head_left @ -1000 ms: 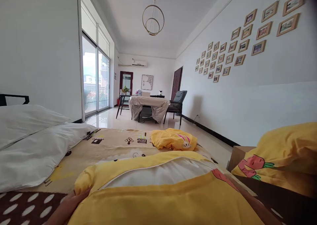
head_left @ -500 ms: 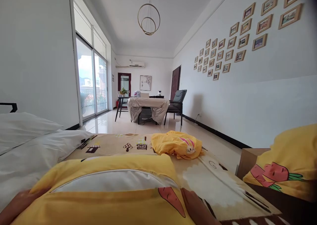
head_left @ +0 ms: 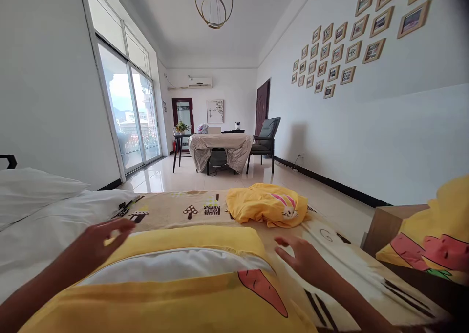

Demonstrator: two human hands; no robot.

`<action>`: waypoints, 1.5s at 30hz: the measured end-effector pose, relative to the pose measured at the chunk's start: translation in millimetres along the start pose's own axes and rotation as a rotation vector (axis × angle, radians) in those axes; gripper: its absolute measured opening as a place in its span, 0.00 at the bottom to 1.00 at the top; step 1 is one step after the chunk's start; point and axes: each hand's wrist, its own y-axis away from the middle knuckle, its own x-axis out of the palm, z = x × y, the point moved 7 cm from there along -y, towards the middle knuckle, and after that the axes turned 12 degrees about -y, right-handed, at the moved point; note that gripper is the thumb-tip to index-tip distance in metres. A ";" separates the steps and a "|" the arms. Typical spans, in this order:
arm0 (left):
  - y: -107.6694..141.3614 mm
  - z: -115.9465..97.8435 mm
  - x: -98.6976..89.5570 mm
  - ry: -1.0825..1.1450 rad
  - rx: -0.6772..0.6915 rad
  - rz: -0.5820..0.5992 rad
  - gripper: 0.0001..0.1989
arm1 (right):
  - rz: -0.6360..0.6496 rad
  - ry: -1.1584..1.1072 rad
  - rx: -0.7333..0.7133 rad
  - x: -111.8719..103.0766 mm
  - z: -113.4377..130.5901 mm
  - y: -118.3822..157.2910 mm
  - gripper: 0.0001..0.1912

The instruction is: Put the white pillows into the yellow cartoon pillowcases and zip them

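A yellow pillowcase (head_left: 146, 303) with a carrot print lies on the bed in front of me, its opening showing a white pillow (head_left: 176, 265) inside. My left hand (head_left: 104, 237) hovers over the case's upper left side, fingers apart and holding nothing. Beyond the right edge of the case, my right hand (head_left: 298, 255) is raised with thumb and fingers spread, also without anything in it. A crumpled yellow cloth (head_left: 266, 203) with a rabbit face rests farther back on the patterned blanket (head_left: 198, 201).
White pillows (head_left: 40, 215) are at the left. At the right, a cardboard box (head_left: 390, 225) has yellow carrot-print fabric (head_left: 436, 235) over it. A covered table (head_left: 220, 141) and a dark chair (head_left: 266, 140) stand farther back on the floor.
Both hands have come off the sides of the yellow pillowcase and moved up and forward, their fingers now apart. The camera view has tilted down slightly.
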 end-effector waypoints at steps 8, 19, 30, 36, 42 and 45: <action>75.5 -312.5 123.1 -0.360 1.515 0.069 0.05 | -0.223 -0.332 -0.150 66.3 52.1 -45.4 0.18; 109.1 -233.9 211.2 -0.101 1.208 0.386 0.14 | -0.071 -0.485 -0.110 127.7 13.0 -38.5 0.23; 106.9 -231.4 146.2 -0.161 1.206 0.181 0.13 | 0.469 -0.238 -0.223 107.3 43.9 4.9 0.52; 140.2 -195.7 154.5 -0.337 1.269 -0.228 0.15 | 0.421 -0.076 -0.166 104.2 58.0 18.9 0.55; 138.8 -180.8 153.4 -0.293 1.073 -0.272 0.14 | 0.255 0.003 -0.202 95.2 73.8 21.8 0.40; 127.5 -180.2 162.2 -0.290 0.973 -0.024 0.13 | 0.168 0.046 -0.139 86.0 74.7 19.6 0.17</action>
